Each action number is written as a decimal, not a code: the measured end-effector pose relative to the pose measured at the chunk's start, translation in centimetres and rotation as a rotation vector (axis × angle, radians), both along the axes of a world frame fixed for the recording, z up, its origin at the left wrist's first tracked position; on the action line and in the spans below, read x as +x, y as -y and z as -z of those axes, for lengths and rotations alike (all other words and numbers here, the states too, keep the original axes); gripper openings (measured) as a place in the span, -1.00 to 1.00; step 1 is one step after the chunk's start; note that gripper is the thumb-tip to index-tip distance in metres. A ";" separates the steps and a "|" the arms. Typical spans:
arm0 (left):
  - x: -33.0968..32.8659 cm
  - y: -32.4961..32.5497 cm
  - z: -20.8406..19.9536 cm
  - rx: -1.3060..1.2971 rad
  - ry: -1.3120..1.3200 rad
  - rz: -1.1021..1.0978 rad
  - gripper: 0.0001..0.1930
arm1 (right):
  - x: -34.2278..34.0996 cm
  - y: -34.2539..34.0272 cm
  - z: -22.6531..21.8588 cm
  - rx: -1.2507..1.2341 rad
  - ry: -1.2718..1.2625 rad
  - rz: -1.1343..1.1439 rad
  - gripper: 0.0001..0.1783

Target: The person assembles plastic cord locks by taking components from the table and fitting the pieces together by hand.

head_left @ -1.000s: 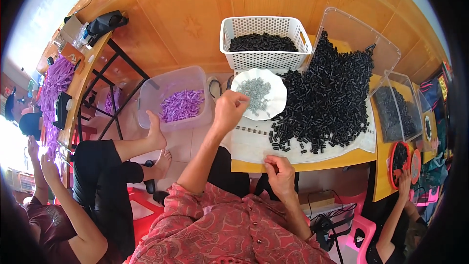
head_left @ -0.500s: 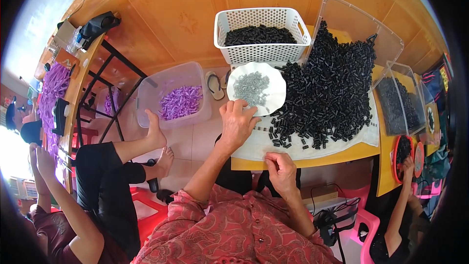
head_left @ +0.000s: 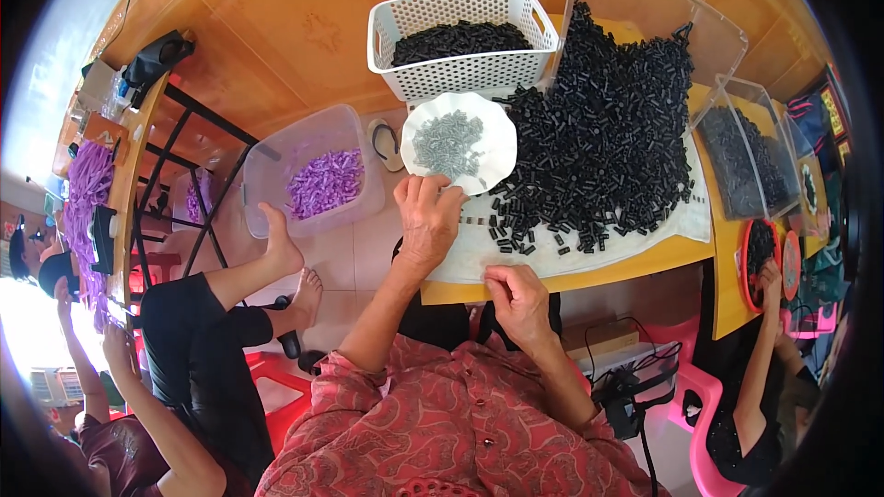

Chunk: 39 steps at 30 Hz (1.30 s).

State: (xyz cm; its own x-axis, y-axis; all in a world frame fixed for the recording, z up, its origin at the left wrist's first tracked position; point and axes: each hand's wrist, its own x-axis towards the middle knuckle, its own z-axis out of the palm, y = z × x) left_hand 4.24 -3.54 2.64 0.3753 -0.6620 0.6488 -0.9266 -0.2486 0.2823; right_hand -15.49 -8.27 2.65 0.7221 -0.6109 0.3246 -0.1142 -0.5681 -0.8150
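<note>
Hundreds of small black tubular pieces (head_left: 599, 147) are lying heaped on a pale sheet (head_left: 552, 253) that is covering the yellow desk (head_left: 645, 262), head view. Judged by look: each piece rigid plastic, very light, smooth, apt to roll or scatter; best pinched singly by its sides between thumb and forefinger.

White plate (head_left: 497, 143) is sitting just left of the heap, holding small grey pieces (head_left: 447, 143), likewise tiny and light, best taken by fingertip pinch.

Left hand (head_left: 428, 221) is resting palm down at the plate's near rim, fingers curled toward it; whether it is gripping anything cannot be told.

Right hand (head_left: 516, 299) is lying at the desk's near edge, fingers bunched and closed; contents too small to tell.

White perforated basket (head_left: 460, 74) is standing beyond the plate, holding more black pieces. Clear bin (head_left: 267, 175) on the floor is holding purple pieces (head_left: 322, 182). Another person's bare foot (head_left: 281, 244) is touching that bin's side.
</note>
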 end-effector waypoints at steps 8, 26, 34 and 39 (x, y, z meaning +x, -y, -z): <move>-1.0 -0.4 0.2 -0.246 -0.561 0.002 -0.91 | -0.2 -0.1 -0.3 0.027 -0.015 -0.009 -0.88; -6.7 -3.8 -0.6 -0.359 -1.705 0.381 -0.85 | 1.8 0.2 -2.9 0.775 0.165 0.007 -0.83; -7.4 -4.6 -1.2 -0.352 -1.589 0.309 -0.87 | 2.3 -0.2 -3.0 0.933 0.073 -0.010 -0.84; -7.8 -4.8 -0.8 -0.385 -1.621 0.231 -0.85 | 2.7 -0.8 -2.1 0.972 0.120 0.004 -0.87</move>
State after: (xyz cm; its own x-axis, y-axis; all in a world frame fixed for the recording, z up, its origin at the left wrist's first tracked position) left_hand -3.60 1.22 3.42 0.6962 -0.7005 -0.1569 0.3558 0.1469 0.9229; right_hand -12.78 -7.44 4.76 0.7143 -0.6535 -0.2504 -0.0002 0.3576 -0.9339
